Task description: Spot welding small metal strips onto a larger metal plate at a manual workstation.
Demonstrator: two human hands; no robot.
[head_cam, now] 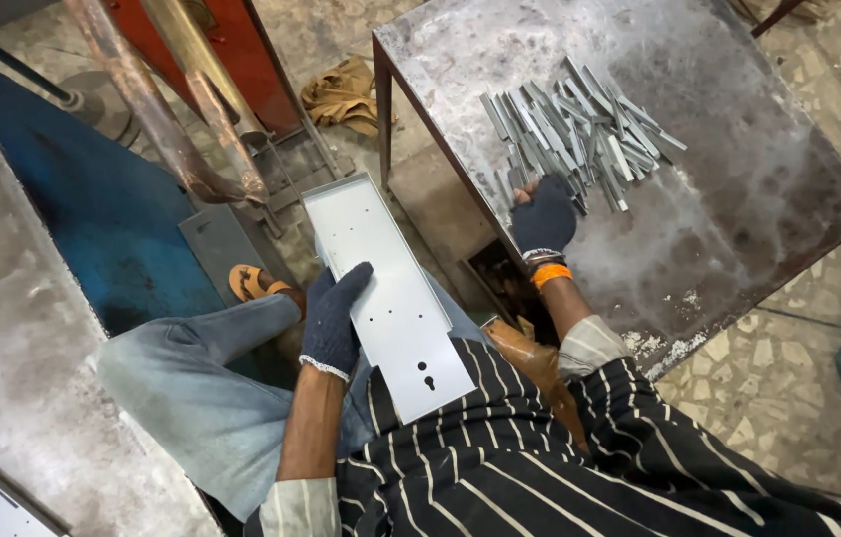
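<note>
Lighting: even, soft daylight; faint shadows; mild sheen on metal surface (739,129); sharp focus; slight wide-angle edge distortion.

Metal panel (387,296) lies across the lap, left hand (333,320) on its left edge. Counter (758,189) stands to the right; pile of metal strips (579,134) on it, right hand (543,219) at the pile's near edge. Cloth (344,94) on floor behind the panel.
</note>
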